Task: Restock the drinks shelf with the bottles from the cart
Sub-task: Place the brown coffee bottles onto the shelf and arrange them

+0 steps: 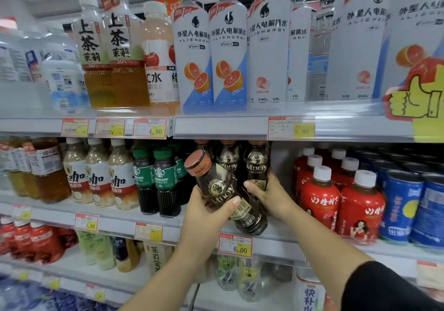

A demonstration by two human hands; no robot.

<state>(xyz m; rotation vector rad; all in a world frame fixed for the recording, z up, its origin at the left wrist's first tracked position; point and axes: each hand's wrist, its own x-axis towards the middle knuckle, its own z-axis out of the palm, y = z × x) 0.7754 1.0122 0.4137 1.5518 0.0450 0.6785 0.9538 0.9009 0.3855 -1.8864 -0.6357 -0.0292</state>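
- Two bare hands work at the middle shelf (283, 233), in the gap between the green-capped Starbucks bottles (165, 178) and the red bottles (360, 205) with white caps.
- The left hand (209, 214) grips a tilted coffee bottle (223, 188) round its lower half, thumb laid across the label. The brown cap leans up and to the left, and the base sits low at the shelf's front lip. Whether the base touches the shelf cannot be told.
- The right hand (269, 195) clasps an upright coffee bottle (257, 164) just behind and to the right of the tilted one, thumb on the front and fingers curled round the far side. The hand covers that bottle's lower part, so its footing is hidden.
- More dark coffee bottles (227, 159) stand behind in shadow. Their caps are cut off by the shelf above, and how far the rows run back is unclear.
- A price tag (235, 247) reading 6.00 hangs on the rail just below the tilted bottle.
- Blue cans (401, 205) fill the right end of the shelf, their print too blurred to read.
- On the top shelf stand tall white Alienergy bottles (192, 46). A thumbs-up sign (415, 94), cropped by the frame edge, hides the foot of the rightmost ones.
- A black sleeve (384, 289) covers the right arm above the forearm. Both arms are cut off at the bottom edge.
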